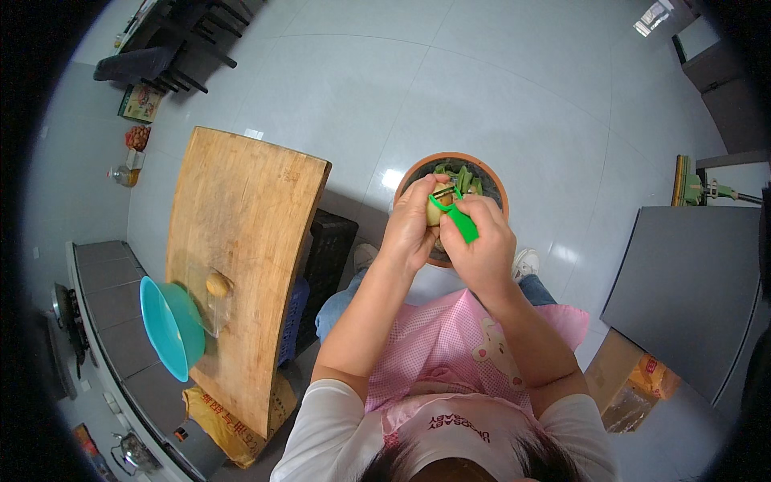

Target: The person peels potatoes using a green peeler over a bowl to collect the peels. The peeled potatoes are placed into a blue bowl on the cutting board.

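Observation:
My left hand (411,218) holds a partly peeled potato (433,214) above a round orange-rimmed bin (499,181). In my right hand (486,236) is a green peeler (462,224), its blade lying against the potato's upper side. Green leaves (465,178) and other scraps lie in the bin's dark liner below my hands. To the left, an unpeeled-looking potato (217,285) rests in a clear plastic tray (212,322) on the wooden table (253,217). Part of the held potato is hidden by my fingers.
A turquoise basin (174,328) stands at the table's left edge. Black (330,253) and blue crates (294,319) are under the table. A grey cabinet (692,283) is at right, with a cardboard box (614,373) beside it. Dark chairs (144,63) stand at far left.

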`<state>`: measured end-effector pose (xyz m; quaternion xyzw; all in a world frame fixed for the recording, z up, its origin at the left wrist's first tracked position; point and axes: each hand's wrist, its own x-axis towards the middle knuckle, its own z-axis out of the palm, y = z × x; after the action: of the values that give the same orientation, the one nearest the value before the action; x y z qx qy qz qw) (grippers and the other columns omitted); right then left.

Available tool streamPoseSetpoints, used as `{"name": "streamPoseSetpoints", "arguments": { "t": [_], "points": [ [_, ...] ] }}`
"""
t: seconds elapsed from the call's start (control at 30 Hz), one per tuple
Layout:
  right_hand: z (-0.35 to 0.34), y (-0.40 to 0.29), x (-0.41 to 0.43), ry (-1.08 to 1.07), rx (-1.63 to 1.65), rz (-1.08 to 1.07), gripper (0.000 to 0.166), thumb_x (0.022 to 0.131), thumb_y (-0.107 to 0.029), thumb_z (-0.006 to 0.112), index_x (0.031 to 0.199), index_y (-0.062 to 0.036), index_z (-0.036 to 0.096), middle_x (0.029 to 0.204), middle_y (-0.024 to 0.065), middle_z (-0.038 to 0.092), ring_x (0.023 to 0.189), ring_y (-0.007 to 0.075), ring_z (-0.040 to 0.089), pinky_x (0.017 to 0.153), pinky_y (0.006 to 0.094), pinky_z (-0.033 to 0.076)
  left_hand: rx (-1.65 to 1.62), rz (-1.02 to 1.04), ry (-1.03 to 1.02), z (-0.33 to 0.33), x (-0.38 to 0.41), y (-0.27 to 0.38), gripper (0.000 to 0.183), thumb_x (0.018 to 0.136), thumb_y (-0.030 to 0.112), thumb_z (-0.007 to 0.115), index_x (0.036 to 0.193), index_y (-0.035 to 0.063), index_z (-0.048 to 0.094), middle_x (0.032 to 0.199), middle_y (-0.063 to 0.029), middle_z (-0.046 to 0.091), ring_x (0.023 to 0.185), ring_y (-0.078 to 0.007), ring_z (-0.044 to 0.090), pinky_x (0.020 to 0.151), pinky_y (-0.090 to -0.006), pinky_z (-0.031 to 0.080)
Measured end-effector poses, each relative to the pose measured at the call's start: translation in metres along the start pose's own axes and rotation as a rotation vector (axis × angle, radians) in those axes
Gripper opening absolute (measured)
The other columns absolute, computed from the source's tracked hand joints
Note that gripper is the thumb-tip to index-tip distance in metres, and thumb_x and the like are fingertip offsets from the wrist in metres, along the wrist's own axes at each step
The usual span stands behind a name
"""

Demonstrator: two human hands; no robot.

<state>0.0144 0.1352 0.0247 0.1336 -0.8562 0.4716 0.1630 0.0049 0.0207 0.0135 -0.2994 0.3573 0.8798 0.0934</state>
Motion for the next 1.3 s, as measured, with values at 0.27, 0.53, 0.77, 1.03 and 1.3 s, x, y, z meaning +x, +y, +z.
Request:
{"name": "streamPoseSetpoints", "arguments": {
  "t": [0.27,0.53,0.77,1.03,1.3],
  "points": [
    [0.000,0.001,-0.002,-0.021,0.003,0.017,0.019,0.070,-0.017,0.067,0.083,-0.0044,0.060,0.083,0.0100,0.060,0.073,0.0304,0.061,0.062,0.0390,0.050,0.091,0.030,0.025,0.000,0.001,-0.001,0.023,0.093,0.027,0.051,0.097,0.0058,0.060,0.087,-0.0050,0.061,0.073,-0.0129,0.059,0.058,-0.0257,0.049],
    [0.000,-0.001,-0.004,-0.056,-0.009,0.055,0.016,0.070,-0.018,0.064,0.076,-0.0052,0.058,0.078,0.0093,0.057,0.066,0.0315,0.060,0.055,0.0409,0.048,0.090,0.045,0.064,0.001,0.003,-0.003,0.019,0.091,0.021,0.051,0.093,0.0028,0.059,0.084,-0.0070,0.060,0.071,-0.0147,0.058,0.060,-0.0273,0.050],
    [0.001,-0.003,-0.005,-0.064,-0.038,0.053,0.016,0.070,-0.019,0.064,0.074,-0.0053,0.056,0.076,0.0088,0.056,0.064,0.0313,0.059,0.052,0.0415,0.048,0.044,0.044,0.083,0.003,0.001,-0.003,0.017,0.091,0.018,0.051,0.092,0.0016,0.057,0.084,-0.0088,0.060,0.070,-0.0162,0.059,0.062,-0.0285,0.051],
    [0.001,-0.004,-0.007,-0.072,-0.056,0.028,0.016,0.069,-0.019,0.064,0.073,-0.0059,0.056,0.077,0.0086,0.057,0.064,0.0311,0.059,0.052,0.0418,0.048,0.031,0.045,0.098,0.003,0.000,-0.001,0.016,0.090,0.016,0.052,0.092,0.0006,0.056,0.083,-0.0098,0.059,0.069,-0.0175,0.058,0.062,-0.0297,0.052],
    [0.004,-0.007,-0.016,-0.107,-0.002,-0.003,0.018,0.070,-0.021,0.065,0.078,-0.0066,0.058,0.079,0.0084,0.058,0.068,0.0309,0.061,0.056,0.0415,0.049,-0.057,0.033,0.088,-0.001,0.006,0.006,0.022,0.092,0.023,0.051,0.097,0.0022,0.053,0.077,-0.0130,0.055,0.069,-0.0223,0.058,0.063,-0.0360,0.056]
  ]
}}
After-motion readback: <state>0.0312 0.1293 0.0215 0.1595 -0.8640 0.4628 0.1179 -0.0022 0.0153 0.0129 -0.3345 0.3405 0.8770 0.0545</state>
